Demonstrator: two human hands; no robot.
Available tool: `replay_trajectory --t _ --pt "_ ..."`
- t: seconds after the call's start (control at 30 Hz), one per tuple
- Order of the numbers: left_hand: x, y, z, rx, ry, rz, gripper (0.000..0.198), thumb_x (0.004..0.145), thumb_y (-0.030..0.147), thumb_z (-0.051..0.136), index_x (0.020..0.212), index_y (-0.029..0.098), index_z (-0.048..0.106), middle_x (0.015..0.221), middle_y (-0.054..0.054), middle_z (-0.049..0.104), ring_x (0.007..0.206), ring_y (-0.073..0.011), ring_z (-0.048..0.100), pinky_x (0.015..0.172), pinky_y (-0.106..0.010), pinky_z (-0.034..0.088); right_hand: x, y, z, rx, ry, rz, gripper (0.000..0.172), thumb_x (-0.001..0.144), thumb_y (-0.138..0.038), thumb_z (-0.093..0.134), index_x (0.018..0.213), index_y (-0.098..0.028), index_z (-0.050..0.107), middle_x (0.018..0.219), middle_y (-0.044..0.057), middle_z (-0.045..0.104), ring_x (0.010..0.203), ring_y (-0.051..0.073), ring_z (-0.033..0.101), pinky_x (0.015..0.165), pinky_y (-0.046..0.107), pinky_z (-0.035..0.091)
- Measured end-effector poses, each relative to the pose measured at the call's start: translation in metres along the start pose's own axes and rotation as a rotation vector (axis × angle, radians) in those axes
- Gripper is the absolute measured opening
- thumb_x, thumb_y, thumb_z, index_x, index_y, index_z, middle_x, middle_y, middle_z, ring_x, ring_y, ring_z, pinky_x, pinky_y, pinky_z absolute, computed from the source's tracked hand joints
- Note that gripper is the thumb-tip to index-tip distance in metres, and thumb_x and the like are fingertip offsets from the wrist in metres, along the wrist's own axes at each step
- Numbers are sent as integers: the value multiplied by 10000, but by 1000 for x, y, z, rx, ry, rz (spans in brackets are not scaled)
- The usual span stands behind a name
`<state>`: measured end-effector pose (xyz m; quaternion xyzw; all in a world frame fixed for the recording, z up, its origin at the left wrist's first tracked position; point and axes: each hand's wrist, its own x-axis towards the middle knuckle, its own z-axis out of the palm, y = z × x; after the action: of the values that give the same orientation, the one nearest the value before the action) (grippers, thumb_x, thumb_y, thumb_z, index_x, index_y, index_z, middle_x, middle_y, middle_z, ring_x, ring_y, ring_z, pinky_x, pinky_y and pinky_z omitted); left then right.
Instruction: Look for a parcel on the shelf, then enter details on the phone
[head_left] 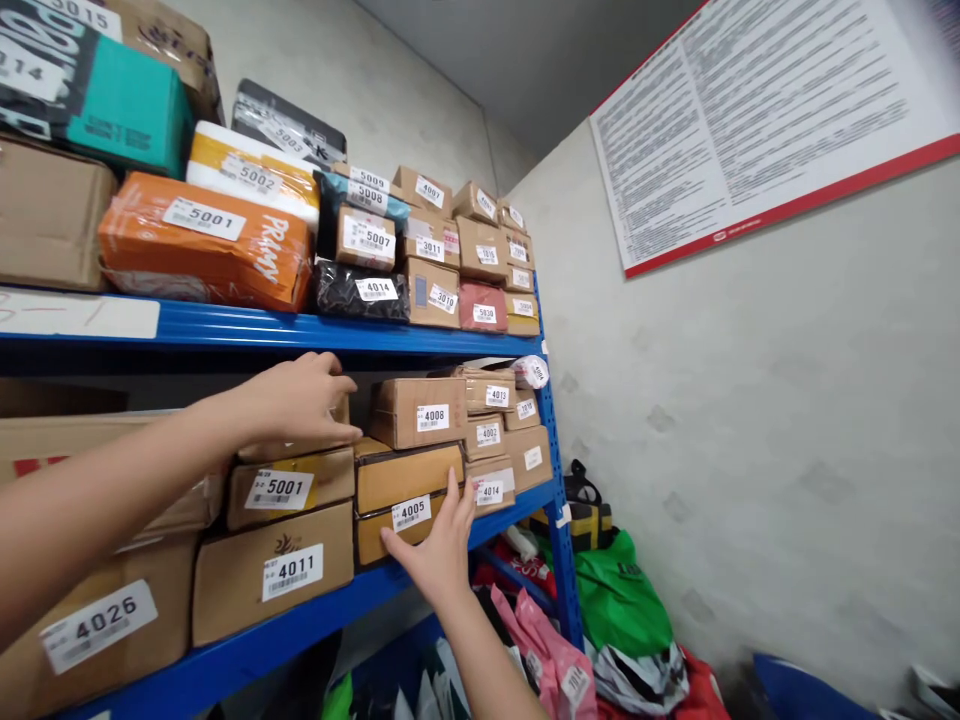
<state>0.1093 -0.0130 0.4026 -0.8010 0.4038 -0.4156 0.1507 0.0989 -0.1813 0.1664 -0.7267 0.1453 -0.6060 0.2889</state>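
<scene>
My left hand (300, 402) reaches over a small cardboard box (259, 452) on the lower shelf, fingers slightly bent and apart. That box is mostly hidden under the hand, and I cannot make out a firm grip. Beneath it lie a box labelled 5001 (251, 495) and one labelled 4011 (225, 590). My right hand (442, 545) is open against the front of a yellow-brown box labelled 4005 (379, 490), its thumb low near the label and its fingers spread at the right end. On top of 4005 rests a box labelled 4008 (397, 415).
Parcels, among them an orange package (262, 275), fill the upper shelf of a blue rack (300, 330). A large box labelled 4026 (161, 630) sits at lower left. Below right are a green bag (622, 590) and pink bags (551, 640). A notice board (765, 130) hangs on the wall.
</scene>
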Motion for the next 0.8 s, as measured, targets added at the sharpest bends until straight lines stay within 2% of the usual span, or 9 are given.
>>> replay_trajectory --t 0.13,0.2,0.23,0.37,0.5,0.6,0.7,0.77,0.8 --pt "15 44 13 57 114 133 936 632 435 673 1403 92 268 1428 -247 317 1303 -378 302 1047 -460 267 -5 -12 2 -50 -34 38 1209 480 -492 787 1421 -94 141 1462 299 82 1364 454 64 1059 605 191" --pt "24 58 21 38 109 139 1042 582 363 717 1429 84 178 1463 -286 225 1337 -413 225 1070 -519 194 -7 -17 3 -89 -66 62 1295 429 -555 793 1426 -77 118 1462 331 13 1360 474 7 1055 627 149" --pt "28 62 25 15 110 128 1060 567 349 723 1431 88 168 1446 -295 245 1319 -422 255 1056 -528 217 -7 -20 3 -103 -81 87 1328 406 -575 795 1428 -73 112 1461 341 -7 1358 478 -14 1054 633 133" --pt "40 59 31 -68 130 128 1052 562 360 698 1430 87 170 1275 -244 422 1135 -367 458 937 -418 389 -4 -33 5 -119 -150 189 1382 363 -551 813 1434 -78 79 1464 349 -22 1359 463 -57 1058 628 103" --pt "41 51 31 -103 172 144 1050 538 367 692 1419 86 195 1226 -212 440 1096 -342 469 907 -377 412 -1 -39 2 -80 -139 205 1376 334 -462 833 1431 -88 91 1458 352 -18 1356 471 -60 1052 630 95" --pt "25 56 32 -75 231 95 1058 552 360 708 1424 86 174 1306 -243 391 1171 -369 425 942 -422 389 -2 -27 -8 104 -71 230 1180 435 -479 771 1400 -105 205 1467 288 60 1368 434 34 1084 561 101" --pt "-9 72 43 76 387 -34 881 677 365 666 1380 16 265 1326 -283 393 1200 -402 400 987 -493 323 -4 -5 -19 365 -9 403 870 657 -594 489 1305 -42 312 1352 285 284 1295 382 293 1068 496 235" --pt "-32 83 57 150 474 -48 475 832 288 475 1217 10 487 1219 -242 518 1112 -361 481 915 -457 372 -4 8 -24 446 -41 482 809 692 -613 372 1252 -30 351 1264 283 366 1157 367 458 994 481 357" --pt "-40 87 66 185 477 -27 389 856 240 410 1140 14 549 1162 -223 567 1083 -348 501 898 -452 378 -4 12 -25 456 -66 484 797 685 -617 375 1238 -43 368 1253 270 380 1112 357 493 967 470 390"
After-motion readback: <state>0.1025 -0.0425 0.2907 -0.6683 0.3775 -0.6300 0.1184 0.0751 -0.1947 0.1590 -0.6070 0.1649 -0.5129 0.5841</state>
